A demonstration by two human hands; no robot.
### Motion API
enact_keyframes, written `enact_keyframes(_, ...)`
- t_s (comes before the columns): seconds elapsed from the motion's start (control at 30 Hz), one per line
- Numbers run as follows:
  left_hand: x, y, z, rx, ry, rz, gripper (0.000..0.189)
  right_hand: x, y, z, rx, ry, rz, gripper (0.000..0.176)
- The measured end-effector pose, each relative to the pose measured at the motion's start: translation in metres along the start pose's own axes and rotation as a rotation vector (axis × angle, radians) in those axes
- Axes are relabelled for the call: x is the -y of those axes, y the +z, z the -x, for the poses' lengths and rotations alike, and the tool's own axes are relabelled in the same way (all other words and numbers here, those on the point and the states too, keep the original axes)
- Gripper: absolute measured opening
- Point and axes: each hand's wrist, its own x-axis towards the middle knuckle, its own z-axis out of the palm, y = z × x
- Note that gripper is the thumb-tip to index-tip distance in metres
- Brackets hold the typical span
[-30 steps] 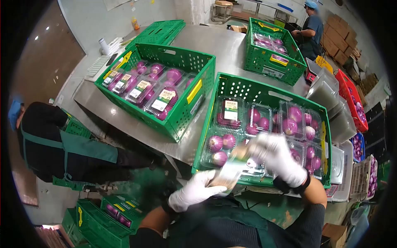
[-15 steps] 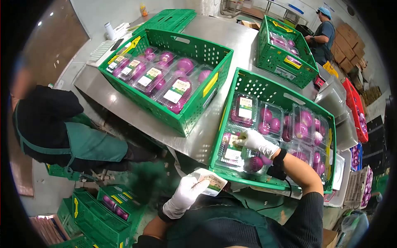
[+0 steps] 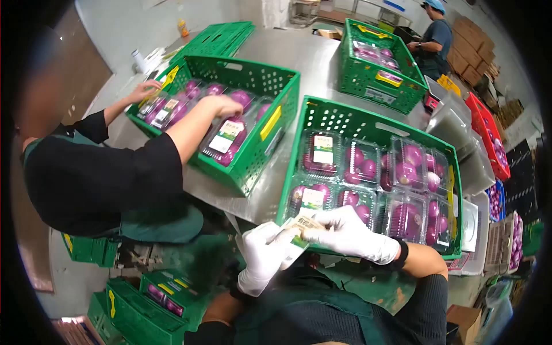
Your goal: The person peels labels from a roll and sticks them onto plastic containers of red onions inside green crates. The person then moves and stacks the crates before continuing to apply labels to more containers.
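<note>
My left hand (image 3: 261,256), in a white glove, grips a stack of printed labels (image 3: 294,248) in front of my body. The thumb and fingers of my gloved right hand (image 3: 353,233) pinch a label at the top right of that stack. Just beyond both hands is a green crate (image 3: 382,127) of clear plastic boxes with purple onions. Two boxes at its left carry labels: the far-left box (image 3: 322,150) and the near-left box (image 3: 312,198). The other boxes, such as the middle one (image 3: 361,163), show bare lids.
A second green crate (image 3: 270,86) of labelled onion boxes stands at the left, with a co-worker's hands (image 3: 221,106) in it. Another crate (image 3: 374,72) stands further back on the metal table (image 3: 293,49). Clear plastic trays (image 3: 457,123) and a red crate (image 3: 480,123) lie right.
My right hand has left the near-left box and come to the labels in my left hand. The co-worker has leaned in and put both hands to the left crate. My view has shifted slightly.
</note>
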Motion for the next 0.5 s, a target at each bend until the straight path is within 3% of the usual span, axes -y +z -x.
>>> enact_keyframes(0.03,0.006,0.005,0.003,-0.005,0.04,0.006,0.019,-0.001,-0.005,0.003,-0.109,0.023,0.013,0.017)
enact_keyframes(0.07,0.032,-0.004,0.008,0.152,0.063,-0.173,0.017,0.005,-0.013,0.006,-0.235,0.135,-0.134,0.015)
enact_keyframes(0.1,0.018,-0.007,0.003,0.207,0.112,-0.164,0.023,-0.004,-0.019,0.008,-0.301,0.066,-0.265,0.014)
enact_keyframes(0.17,-0.026,-0.009,-0.005,0.335,0.197,-0.157,0.04,-0.009,-0.028,0.019,-0.273,-0.041,0.001,0.015)
enact_keyframes(0.2,-0.045,-0.003,-0.007,0.263,0.245,0.017,0.063,-0.006,-0.026,0.022,-0.18,-0.182,0.078,0.015)
enact_keyframes(0.23,-0.05,0.009,-0.008,0.33,0.201,-0.025,0.057,0.002,-0.026,0.024,-0.085,-0.326,0.159,0.016)
enact_keyframes(0.27,-0.055,0.02,-0.009,0.398,0.16,-0.07,0.051,0.02,-0.039,0.025,0.004,-0.272,0.303,0.018)
enact_keyframes(0.3,-0.047,0.028,-0.008,0.518,-0.068,-0.035,0.042,0.016,-0.056,0.017,-0.164,-0.344,0.194,0.019)
enact_keyframes(0.33,-0.024,0.027,-0.009,0.54,-0.262,-0.327,0.022,0.011,-0.087,0.007,-0.321,-0.219,0.184,0.017)
enact_keyframes(0.37,0.002,0.025,-0.005,0.554,-0.455,0.024,0.024,-0.005,-0.123,-0.005,-0.426,-0.174,0.092,0.016)
enact_keyframes(0.4,0.001,0.023,0.002,0.509,-0.331,0.035,0.021,-0.006,-0.151,-0.008,-0.46,0.014,0.108,0.016)
enact_keyframes(0.43,-0.003,0.021,0.005,0.483,-0.305,0.078,0.02,-0.049,-0.181,-0.019,-0.465,0.009,0.113,0.018)
enact_keyframes(0.5,-0.01,0.018,0.007,0.447,-0.333,0.193,0.018,-0.079,-0.206,-0.024,-0.392,0.326,0.412,0.035)
